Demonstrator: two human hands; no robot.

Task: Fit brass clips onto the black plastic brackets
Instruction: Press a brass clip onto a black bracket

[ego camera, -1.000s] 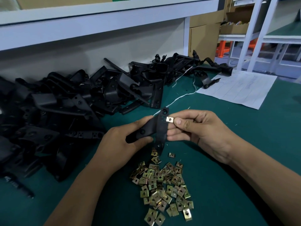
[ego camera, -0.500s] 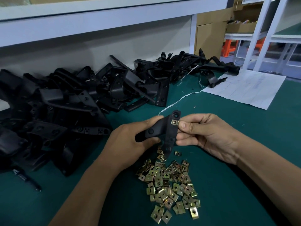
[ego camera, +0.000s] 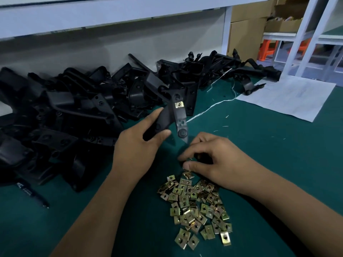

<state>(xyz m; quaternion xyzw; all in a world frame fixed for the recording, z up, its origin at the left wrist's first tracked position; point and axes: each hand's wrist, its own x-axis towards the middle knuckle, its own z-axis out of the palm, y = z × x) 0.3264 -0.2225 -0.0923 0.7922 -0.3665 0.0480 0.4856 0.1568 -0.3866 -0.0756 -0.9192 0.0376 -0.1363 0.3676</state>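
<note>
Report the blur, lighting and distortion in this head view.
Head view: right hand fingertips motion-blurred over the brass clips; left hand and held bracket sharper; dim light swallows detail in the bracket pile; wide-angle bending at the shelf edge.

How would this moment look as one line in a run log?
left hand: holds bracket, one clip fitted | right hand: fingers at clip pile | grip: unclear

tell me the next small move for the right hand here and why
Probably pinch one clip from the top of the brass clip pile and lift it to the bracket. The right hand hovers there, fingers curled down; the left hand holds the bracket with one clip already on.
</note>
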